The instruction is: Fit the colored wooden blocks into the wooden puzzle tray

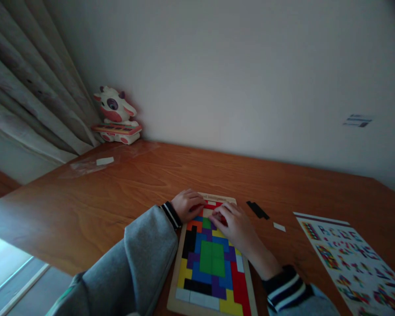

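Observation:
A wooden tray puzzle (212, 259) lies on the table, filled with coloured block pieces in green, blue, purple, yellow, red, black, orange and white. My left hand (188, 205) rests at its far left corner, fingers bent and close together over the pieces; whatever they grip is hidden. Over the far right part of the board, my right hand (232, 223) has thumb and fingers drawn together around a red puzzle piece (221, 218), partly covered by the fingers. Bare wood and a few pieces show between the two hands.
Right of the board lie a black piece (257, 210) and a white piece (279, 227). A printed pattern sheet (352, 263) is farther right. A cow toy with a keyboard (116, 116) stands at the back left, near clear plastic wrap (85, 166) and a curtain (29, 83).

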Available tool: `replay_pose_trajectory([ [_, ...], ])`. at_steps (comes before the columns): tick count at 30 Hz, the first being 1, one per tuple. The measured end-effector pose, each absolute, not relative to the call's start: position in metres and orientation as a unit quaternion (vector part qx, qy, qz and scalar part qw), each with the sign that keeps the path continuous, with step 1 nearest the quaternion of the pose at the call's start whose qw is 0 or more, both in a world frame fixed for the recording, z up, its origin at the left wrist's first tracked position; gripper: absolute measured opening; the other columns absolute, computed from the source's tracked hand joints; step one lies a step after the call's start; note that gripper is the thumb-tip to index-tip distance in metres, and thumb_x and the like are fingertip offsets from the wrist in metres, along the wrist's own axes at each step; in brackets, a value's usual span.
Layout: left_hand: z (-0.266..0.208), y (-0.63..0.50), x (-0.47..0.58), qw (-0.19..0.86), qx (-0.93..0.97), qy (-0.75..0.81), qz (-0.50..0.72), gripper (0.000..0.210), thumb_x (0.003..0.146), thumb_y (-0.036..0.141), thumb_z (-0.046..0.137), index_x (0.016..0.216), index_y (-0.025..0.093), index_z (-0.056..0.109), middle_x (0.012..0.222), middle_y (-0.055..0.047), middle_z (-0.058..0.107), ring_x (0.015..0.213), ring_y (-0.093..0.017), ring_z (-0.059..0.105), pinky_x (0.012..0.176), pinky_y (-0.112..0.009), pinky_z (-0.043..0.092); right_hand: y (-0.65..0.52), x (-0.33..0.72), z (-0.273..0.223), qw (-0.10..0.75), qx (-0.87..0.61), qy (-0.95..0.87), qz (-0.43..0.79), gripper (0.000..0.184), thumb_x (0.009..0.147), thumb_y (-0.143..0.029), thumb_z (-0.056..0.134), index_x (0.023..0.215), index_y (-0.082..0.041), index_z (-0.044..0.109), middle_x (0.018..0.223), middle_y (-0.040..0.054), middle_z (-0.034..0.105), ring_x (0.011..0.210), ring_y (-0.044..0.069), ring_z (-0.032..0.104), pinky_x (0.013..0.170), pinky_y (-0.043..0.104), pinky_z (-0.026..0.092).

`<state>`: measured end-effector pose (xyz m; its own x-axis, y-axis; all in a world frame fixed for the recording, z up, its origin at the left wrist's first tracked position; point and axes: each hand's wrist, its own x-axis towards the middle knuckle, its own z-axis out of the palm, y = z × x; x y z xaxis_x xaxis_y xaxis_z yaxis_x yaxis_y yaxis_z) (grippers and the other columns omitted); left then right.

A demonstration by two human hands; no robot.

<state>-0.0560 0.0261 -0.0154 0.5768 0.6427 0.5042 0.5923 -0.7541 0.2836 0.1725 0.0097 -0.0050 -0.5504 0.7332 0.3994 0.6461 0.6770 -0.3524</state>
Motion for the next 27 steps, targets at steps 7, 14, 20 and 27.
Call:
replay_pose_trajectory([
  [7, -0.019, 0.026, -0.057, 0.022, 0.894, 0.348, 0.282, 0.02, 0.09, 0.024, 0.052, 0.102, 0.021, 0.067, 0.103, -0.006, 0.069, 0.093, -0.019, 0.062, 0.084, -0.033, 0.047, 0.008, 0.178, -0.001, 0.254, -0.39, -0.878, 0.115, 0.015, 0.087, -0.038, 0.065, 0.089, -0.023, 0.065, 0.093, 0.0039, 0.065, 0.091, 0.022, 0.061, 0.082, 0.036, 0.048],
  [14, -0.015, 0.025, -0.056, 0.049, 0.884, 0.348, 0.307, 0.022, 0.09, 0.024, 0.049, 0.101, 0.021, 0.067, 0.1, -0.007, 0.07, 0.091, -0.02, 0.062, 0.085, -0.035, 0.048, 0.018, 0.203, 0.0, 0.327, -0.457, -0.819, 0.118, 0.027, 0.097, -0.041, 0.047, 0.088, -0.022, 0.064, 0.088, 0.0057, 0.067, 0.083, 0.021, 0.064, 0.077, 0.035, 0.05],
  [20, -0.017, 0.027, -0.056, 0.07, 0.878, 0.346, 0.323, 0.02, 0.088, 0.022, 0.051, 0.1, 0.021, 0.066, 0.099, -0.007, 0.07, 0.092, -0.02, 0.063, 0.085, -0.036, 0.049, 0.037, 0.268, -0.018, 0.304, -0.598, -0.742, 0.002, 0.04, 0.087, -0.051, 0.058, 0.104, -0.017, 0.067, 0.104, 0.013, 0.068, 0.095, 0.029, 0.064, 0.085, 0.044, 0.05],
  [27, -0.016, 0.027, -0.054, 0.075, 0.871, 0.346, 0.34, 0.02, 0.087, 0.021, 0.051, 0.098, 0.02, 0.067, 0.098, -0.007, 0.07, 0.091, -0.02, 0.062, 0.084, -0.036, 0.049, 0.04, 0.271, -0.025, 0.254, -0.566, -0.783, -0.037, 0.031, 0.095, -0.032, 0.042, 0.107, -0.017, 0.067, 0.104, 0.0126, 0.07, 0.091, 0.027, 0.068, 0.081, 0.042, 0.054],
])
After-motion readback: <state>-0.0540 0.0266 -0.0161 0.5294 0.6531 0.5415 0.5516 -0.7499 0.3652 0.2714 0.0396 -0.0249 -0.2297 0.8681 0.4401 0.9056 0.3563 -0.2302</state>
